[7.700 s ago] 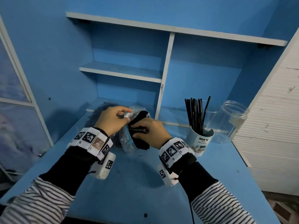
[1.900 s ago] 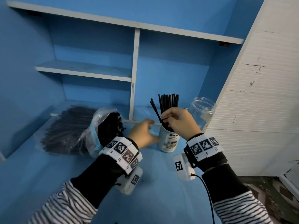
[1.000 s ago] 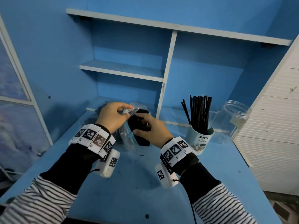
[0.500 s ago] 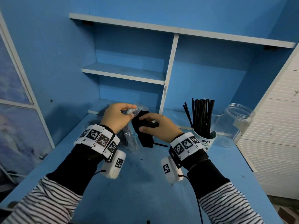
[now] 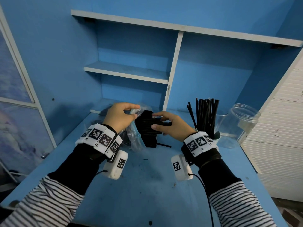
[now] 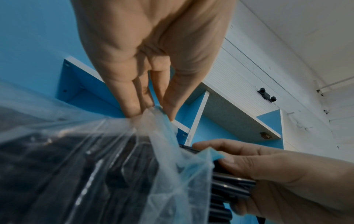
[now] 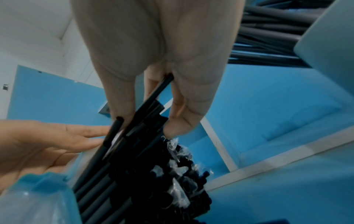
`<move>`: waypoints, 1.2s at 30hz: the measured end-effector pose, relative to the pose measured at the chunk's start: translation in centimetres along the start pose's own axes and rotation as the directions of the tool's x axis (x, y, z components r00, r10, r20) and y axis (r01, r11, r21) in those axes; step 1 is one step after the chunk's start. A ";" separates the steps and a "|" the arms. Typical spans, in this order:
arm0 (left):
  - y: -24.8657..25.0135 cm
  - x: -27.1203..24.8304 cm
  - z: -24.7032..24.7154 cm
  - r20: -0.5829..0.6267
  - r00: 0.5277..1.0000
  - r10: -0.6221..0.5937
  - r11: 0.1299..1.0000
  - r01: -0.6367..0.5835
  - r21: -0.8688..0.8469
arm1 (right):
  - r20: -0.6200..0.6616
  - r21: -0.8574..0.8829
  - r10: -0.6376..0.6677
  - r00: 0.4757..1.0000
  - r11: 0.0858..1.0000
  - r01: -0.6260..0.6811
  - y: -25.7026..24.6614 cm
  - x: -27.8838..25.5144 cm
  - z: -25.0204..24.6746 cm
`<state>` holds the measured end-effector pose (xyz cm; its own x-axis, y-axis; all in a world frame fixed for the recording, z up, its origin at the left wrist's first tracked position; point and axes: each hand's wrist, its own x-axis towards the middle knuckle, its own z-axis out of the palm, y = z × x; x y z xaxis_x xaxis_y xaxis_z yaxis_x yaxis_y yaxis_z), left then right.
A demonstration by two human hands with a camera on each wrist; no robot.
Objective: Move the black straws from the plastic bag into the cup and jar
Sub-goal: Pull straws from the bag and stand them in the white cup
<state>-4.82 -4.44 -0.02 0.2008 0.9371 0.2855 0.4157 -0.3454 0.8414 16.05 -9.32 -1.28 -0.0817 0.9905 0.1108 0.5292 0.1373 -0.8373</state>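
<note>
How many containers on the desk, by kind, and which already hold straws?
Plastic bag: 1, holds straws, left hand pinches its mouth
Cup: 1, holds upright straws
Clear jar: 1, no straws visible inside
Total: 3 containers, 2 with straws
Right hand grips a bundle of black straws at the bag.

Bare left hand point(image 5: 120, 117), bare right hand point(image 5: 172, 126). Black inner sleeves under b/w striped outer sleeves point(image 5: 54, 200). White wristbands point(image 5: 100, 139) w/ square black-white fiducial tags, both wrists. White camera boxes point(image 5: 116, 164) slung under wrists, one tag each. Thin black cable point(image 5: 207, 192) off right box.
</note>
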 end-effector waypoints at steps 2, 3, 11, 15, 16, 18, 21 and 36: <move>-0.1 0.0 0.0 0.001 1.000 0.002 1.000 -0.002 0.003 | -0.016 0.049 -0.026 1.000 0.998 0.027 0.2 0.1 0.8; -0.1 0.0 0.1 0.004 1.000 0.002 1.000 -0.002 0.008 | -0.048 0.049 -0.048 0.998 0.998 0.050 0.3 0.2 1.0; 0.0 -0.3 -0.1 0.008 1.000 0.006 0.999 -0.006 0.049 | -0.021 -0.052 -0.156 0.987 0.986 0.155 -0.9 0.5 1.7; 0.1 -0.4 -0.3 -0.004 1.000 0.015 0.999 -0.015 0.047 | -0.085 0.075 -0.127 0.988 0.988 0.133 -0.6 0.2 0.8; 0.1 -0.5 -0.4 0.000 1.000 0.018 0.999 -0.018 0.042 | -0.096 0.112 -0.119 0.988 0.985 0.129 -0.6 0.0 0.4; 0.0 -0.5 -0.7 0.008 1.000 0.020 0.999 -0.020 0.036 | -0.122 0.157 -0.115 0.986 0.979 0.133 -0.4 -0.4 -0.4; -0.2 -0.4 -0.8 0.018 1.000 0.014 0.998 -0.015 0.060 | -0.150 0.179 -0.113 0.982 0.974 0.140 -0.3 -0.9 -1.4; 4.2 -2.3 2.2 0.151 0.946 0.288 0.930 -0.314 0.191 | -0.158 0.038 -0.165 0.974 0.984 0.173 -1.2 -4.8 -5.6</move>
<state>-1.58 -8.20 1.83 0.4438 0.7790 0.4429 0.4933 -0.6250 0.6050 20.60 -14.23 2.18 -0.0330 0.9432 0.3306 0.4744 0.3059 -0.8255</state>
